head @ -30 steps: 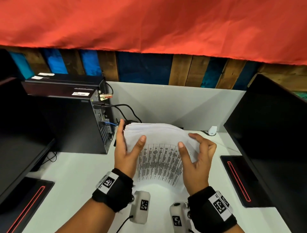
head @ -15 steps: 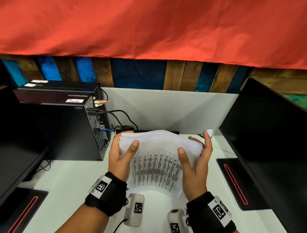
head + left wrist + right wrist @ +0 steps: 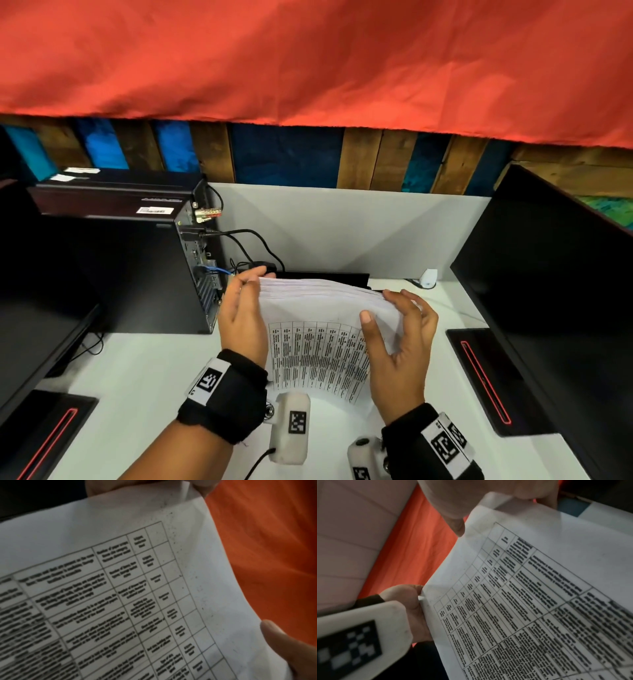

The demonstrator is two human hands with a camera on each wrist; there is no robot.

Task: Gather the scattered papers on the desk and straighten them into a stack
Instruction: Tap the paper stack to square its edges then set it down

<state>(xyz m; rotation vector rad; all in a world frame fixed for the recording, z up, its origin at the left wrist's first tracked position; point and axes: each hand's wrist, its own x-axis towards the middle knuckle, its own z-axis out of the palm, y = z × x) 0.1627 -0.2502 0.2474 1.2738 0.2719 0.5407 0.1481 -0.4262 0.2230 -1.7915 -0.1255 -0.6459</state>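
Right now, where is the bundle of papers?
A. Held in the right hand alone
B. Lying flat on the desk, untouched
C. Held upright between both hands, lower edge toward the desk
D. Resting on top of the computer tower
C: the papers stand on edge, printed table facing the person, with the left hand gripping one side and the right hand the other, above the white desk.

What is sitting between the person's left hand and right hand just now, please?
The stack of papers, printed table facing up, spans the gap between the left hand and right hand; the head view shows it.
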